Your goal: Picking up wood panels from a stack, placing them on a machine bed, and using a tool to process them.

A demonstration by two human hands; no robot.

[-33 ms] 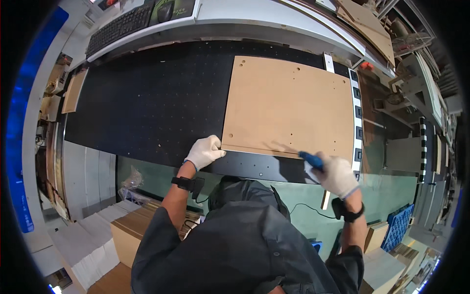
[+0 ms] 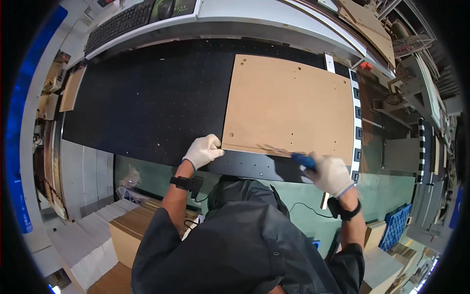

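A tan wooden panel [image 2: 289,105] with several drilled holes lies flat on the black table [image 2: 156,98]. My left hand [image 2: 203,151], in a white glove, pinches the panel's near left corner with fingers closed. In a white glove too, my right hand [image 2: 333,175] is wrapped round the blue handle of a slim tool [image 2: 303,160]. The tool's thin, motion-blurred front part points left along the panel's near edge. Its exact kind cannot be made out, nor whether it touches the edge.
A white rail with black blocks [image 2: 358,132] borders the panel's right side. Beyond the table, a keyboard [image 2: 120,30] and a mouse [image 2: 166,11] sit on a white shelf. Stacked boards [image 2: 142,228] stand at lower left; a blue plastic pallet [image 2: 395,228] is at lower right.
My right hand has shifted slightly left with the blue-handled tool, along the panel's near edge. My left hand stays at the corner.
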